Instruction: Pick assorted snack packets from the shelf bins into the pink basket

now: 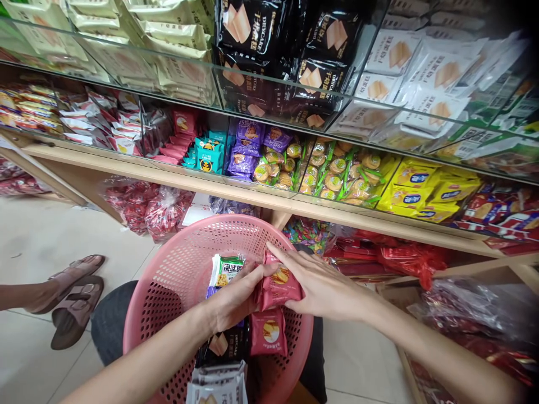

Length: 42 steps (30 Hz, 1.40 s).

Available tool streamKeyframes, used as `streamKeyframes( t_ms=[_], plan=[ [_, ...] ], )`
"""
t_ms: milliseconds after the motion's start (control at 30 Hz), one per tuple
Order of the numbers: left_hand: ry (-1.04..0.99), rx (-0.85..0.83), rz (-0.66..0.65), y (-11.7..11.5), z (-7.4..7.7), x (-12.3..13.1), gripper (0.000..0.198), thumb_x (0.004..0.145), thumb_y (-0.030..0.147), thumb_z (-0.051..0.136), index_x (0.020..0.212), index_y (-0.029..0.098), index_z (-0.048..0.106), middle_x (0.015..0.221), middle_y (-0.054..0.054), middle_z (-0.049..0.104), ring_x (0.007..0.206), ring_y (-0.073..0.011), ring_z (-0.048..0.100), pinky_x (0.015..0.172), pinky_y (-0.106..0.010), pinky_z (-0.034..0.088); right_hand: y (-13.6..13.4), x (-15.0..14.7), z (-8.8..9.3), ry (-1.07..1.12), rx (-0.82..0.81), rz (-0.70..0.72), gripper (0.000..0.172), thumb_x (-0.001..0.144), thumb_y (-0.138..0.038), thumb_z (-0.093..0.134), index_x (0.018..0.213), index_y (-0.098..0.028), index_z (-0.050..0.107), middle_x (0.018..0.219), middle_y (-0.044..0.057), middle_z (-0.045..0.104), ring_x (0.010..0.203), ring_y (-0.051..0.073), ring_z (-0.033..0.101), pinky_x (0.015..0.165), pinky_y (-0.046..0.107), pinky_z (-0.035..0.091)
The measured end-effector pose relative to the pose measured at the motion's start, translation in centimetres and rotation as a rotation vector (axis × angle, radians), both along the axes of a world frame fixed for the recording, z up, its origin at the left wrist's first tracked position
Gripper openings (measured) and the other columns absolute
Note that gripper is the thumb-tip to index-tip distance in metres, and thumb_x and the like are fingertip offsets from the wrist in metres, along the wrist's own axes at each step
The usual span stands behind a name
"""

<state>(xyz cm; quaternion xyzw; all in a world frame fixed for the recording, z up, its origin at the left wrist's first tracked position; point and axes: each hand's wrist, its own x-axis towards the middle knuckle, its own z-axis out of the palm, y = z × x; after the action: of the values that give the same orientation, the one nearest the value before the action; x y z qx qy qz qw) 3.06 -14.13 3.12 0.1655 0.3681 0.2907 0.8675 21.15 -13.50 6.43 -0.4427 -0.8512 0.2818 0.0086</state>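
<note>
Glass-fronted shelves (269, 191) of wrapped snacks ran across the view from ten to two o'clock, above a tiled floor (25, 353), and the sandalled feet (80, 306) of another person showed at nine o'clock. Your pink basket (138, 292) sat between your knees (112, 322). At about two o'clock inside its outline you had the red packet (281, 289) between both hands: your right hand (318, 280) closed on its outer edge, thumb and fingers apart only by the packet's width, your left hand (236, 297) pinching the near side, its lower fingers partly hidden. Several kinds were already in the basket: a white-and-green packet (225, 272) at twelve, a second red packet (269, 335) just past three, a black packet (225, 343) and some pale grey packets (217, 381) toward six. That much looked done; the red packet was not yet let go, so its placing seemed unfinished, and how many more were to be handled you could not tell
</note>
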Motion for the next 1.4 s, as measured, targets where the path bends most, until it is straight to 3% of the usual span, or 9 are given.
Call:
streamKeyframes(
  t_ms=[133, 267, 367, 567, 733, 933, 1067, 1200, 1400],
  plan=[
    [0.001, 0.008, 0.012, -0.8, 0.4, -0.3, 0.042, 0.076, 0.030, 0.070, 0.113, 0.020, 0.053, 0.106, -0.007, 0.068, 0.098, -0.0206, 0.063, 0.089, -0.035, 0.046, -0.7, 0.1, 0.5, 0.034, -0.047, -0.001, 0.105, 0.069, -0.037, 0.069, 0.144, -0.036, -0.003, 0.150, 0.009, 0.029, 0.133, 0.036, 0.030, 0.104, 0.060, 0.029],
    [-0.005, -0.011, -0.030, -1.8, 0.2, -0.4, 0.040, 0.079, 0.031, 0.067, 0.115, 0.020, 0.053, 0.107, -0.008, 0.067, 0.100, -0.0218, 0.063, 0.089, -0.037, 0.047, -0.2, 1.0, 0.8, 0.162, -0.313, -0.027, 0.103, 0.070, -0.057, 0.065, 0.146, -0.028, 0.003, 0.154, 0.010, 0.015, 0.139, 0.031, 0.020, 0.111, 0.051, 0.023],
    [0.001, 0.000, -0.031, -2.2, -0.1, -0.4, 0.047, 0.079, 0.031, 0.066, 0.122, 0.021, 0.048, 0.112, -0.009, 0.065, 0.102, -0.0217, 0.062, 0.091, -0.036, 0.046, 1.1, 1.8, 0.0, 0.196, -0.526, -0.082, 0.094, 0.073, -0.057, 0.061, 0.146, -0.022, 0.012, 0.151, 0.013, 0.024, 0.134, 0.027, 0.032, 0.109, 0.045, 0.030],
    [0.080, -0.011, -0.077, -2.3, -0.5, -0.6, 0.068, 0.077, 0.032, 0.068, 0.134, 0.027, 0.032, 0.124, -0.009, 0.059, 0.108, -0.0206, 0.059, 0.095, -0.035, 0.043, 3.4, 2.0, -1.3, 0.208, -0.716, 0.109, 0.072, 0.066, -0.047, 0.072, 0.127, -0.018, 0.049, 0.123, 0.007, 0.059, 0.111, 0.023, 0.055, 0.096, 0.034, 0.043],
    [0.087, 0.054, -0.096, -1.9, -0.3, -0.1, 0.065, 0.077, 0.033, 0.068, 0.132, 0.029, 0.035, 0.128, -0.009, 0.056, 0.112, -0.0210, 0.057, 0.095, -0.035, 0.043, 4.3, 1.0, -1.4, 0.257, -0.716, 0.173, 0.065, 0.064, -0.042, 0.075, 0.119, -0.016, 0.053, 0.113, 0.005, 0.059, 0.108, 0.019, 0.052, 0.094, 0.030, 0.042],
    [0.070, -0.007, -0.028, -1.0, 0.8, 0.2, 0.070, 0.076, 0.038, 0.068, 0.135, 0.026, 0.032, 0.136, -0.013, 0.049, 0.115, -0.0264, 0.055, 0.094, -0.041, 0.045, 4.3, 1.3, -3.1, 0.505, -1.019, 0.091, 0.038, 0.067, -0.045, 0.073, 0.087, -0.016, 0.060, 0.080, -0.004, 0.055, 0.075, 0.009, 0.051, 0.073, 0.021, 0.044],
    [0.167, 0.133, -0.078, -1.1, 1.7, -0.7, 0.077, 0.066, 0.024, 0.079, 0.133, 0.022, 0.041, 0.138, -0.014, 0.046, 0.120, -0.0272, 0.050, 0.102, -0.041, 0.039, 3.7, 3.0, -4.8, 0.675, -1.199, -0.114, 0.042, 0.063, -0.045, 0.077, 0.088, -0.016, 0.061, 0.080, -0.003, 0.058, 0.077, 0.008, 0.055, 0.077, 0.020, 0.044],
    [0.177, 0.340, -0.142, -1.4, 1.0, -1.1, 0.089, 0.061, 0.011, 0.079, 0.138, 0.024, 0.036, 0.126, -0.014, 0.057, 0.113, -0.0282, 0.056, 0.095, -0.043, 0.045, 3.4, 3.8, -5.7, 0.751, -1.271, -0.234, 0.049, 0.062, -0.042, 0.079, 0.101, -0.019, 0.060, 0.093, 0.000, 0.062, 0.090, 0.011, 0.058, 0.082, 0.022, 0.044],
    [0.262, 0.598, -0.158, -0.7, -1.4, -1.2, 0.068, 0.071, 0.022, 0.073, 0.132, 0.019, 0.043, 0.129, -0.013, 0.053, 0.114, -0.0274, 0.054, 0.098, -0.041, 0.044, 3.4, 2.6, -4.8, 0.690, -1.171, -0.064, 0.043, 0.070, -0.041, 0.073, 0.103, -0.017, 0.060, 0.102, 0.002, 0.061, 0.094, 0.012, 0.056, 0.090, 0.026, 0.040]
  ],
)
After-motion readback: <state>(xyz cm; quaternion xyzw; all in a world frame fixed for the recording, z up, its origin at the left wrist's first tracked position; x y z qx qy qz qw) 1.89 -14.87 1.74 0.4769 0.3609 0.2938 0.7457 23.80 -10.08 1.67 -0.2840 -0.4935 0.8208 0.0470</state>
